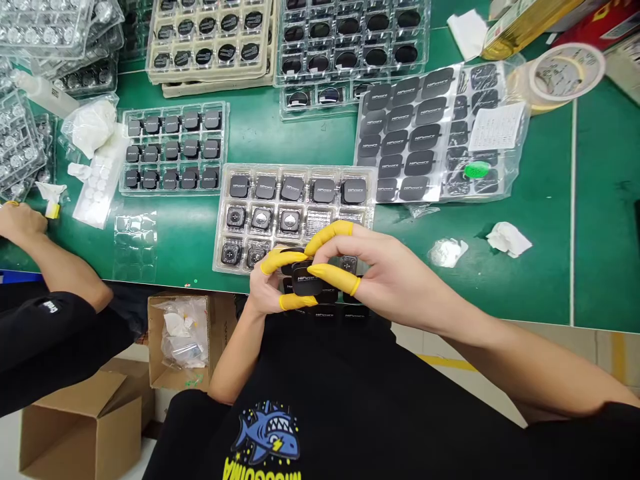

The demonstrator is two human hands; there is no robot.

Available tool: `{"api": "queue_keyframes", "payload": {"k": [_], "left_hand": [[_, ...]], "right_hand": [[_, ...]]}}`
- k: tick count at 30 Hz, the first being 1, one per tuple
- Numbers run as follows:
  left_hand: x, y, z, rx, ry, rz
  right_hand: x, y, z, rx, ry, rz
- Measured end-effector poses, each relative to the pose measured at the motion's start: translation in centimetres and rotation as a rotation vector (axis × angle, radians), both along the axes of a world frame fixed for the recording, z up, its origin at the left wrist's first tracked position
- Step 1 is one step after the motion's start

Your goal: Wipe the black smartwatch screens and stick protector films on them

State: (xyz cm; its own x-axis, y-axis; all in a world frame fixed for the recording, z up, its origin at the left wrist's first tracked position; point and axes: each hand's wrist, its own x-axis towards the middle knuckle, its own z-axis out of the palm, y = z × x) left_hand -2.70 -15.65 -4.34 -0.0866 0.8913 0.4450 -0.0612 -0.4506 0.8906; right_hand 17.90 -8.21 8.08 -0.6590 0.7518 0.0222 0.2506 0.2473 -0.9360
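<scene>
My left hand (270,283), with yellow finger covers, is closed on a sheet of black square stickers (325,315) marked HiFuture, near the table's front edge. At that sheet, my right hand (383,270), also in yellow finger covers, pinches a black square sticker (306,279) between thumb and forefinger. Whether the sticker is fully off the sheet I cannot tell. Just beyond both hands lies a clear plastic tray (220,227). Its back row holds black squares (293,189) with the same print; nearer rows hold small square devices (290,221), partly hidden by my hands.
A second small tray (175,137) of labelled squares lies back left. Sticker sheets (400,133) in plastic lie right, near tape rolls (565,73). Trays of dark round lenses (350,40) stand behind. A co-worker's hand (23,223) rests far left. Cardboard boxes (85,427) stand below.
</scene>
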Motion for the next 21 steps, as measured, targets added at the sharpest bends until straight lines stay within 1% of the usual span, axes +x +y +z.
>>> {"api": "queue_keyframes", "payload": {"k": [4, 7, 10, 14, 16, 17, 19, 21], "left_hand": [[0.1, 0.0, 0.0, -0.011, -0.021, -0.005], [0.2, -0.1, -0.1, -0.022, -0.031, -0.008], [0.2, -0.2, -0.3, -0.026, -0.043, -0.020], [0.2, -0.1, -0.2, -0.025, -0.053, -0.030], [0.2, -0.2, 0.1, -0.031, -0.050, -0.015], [0.2, -0.2, 0.2, -0.034, -0.050, -0.011], [0.2, -0.3, 0.4, -0.035, -0.058, -0.007], [0.2, -0.4, 0.6, -0.031, -0.062, 0.005]], "right_hand": [[0.0, -0.1, -0.2, 0.048, -0.004, -0.005], [0.1, -0.2, -0.1, 0.119, -0.032, -0.012], [0.4, -0.5, 0.4, 0.231, -0.082, -0.036], [1.3, -1.6, 0.6, 0.434, -0.126, -0.088], [1.9, -2.4, 0.1, 0.547, -0.126, -0.094], [2.1, -2.7, -0.3, 0.601, -0.121, -0.073], [2.6, -3.1, -1.3, 0.685, -0.093, 0.007], [2.8, -3.3, -2.3, 0.713, -0.056, 0.077]]}}
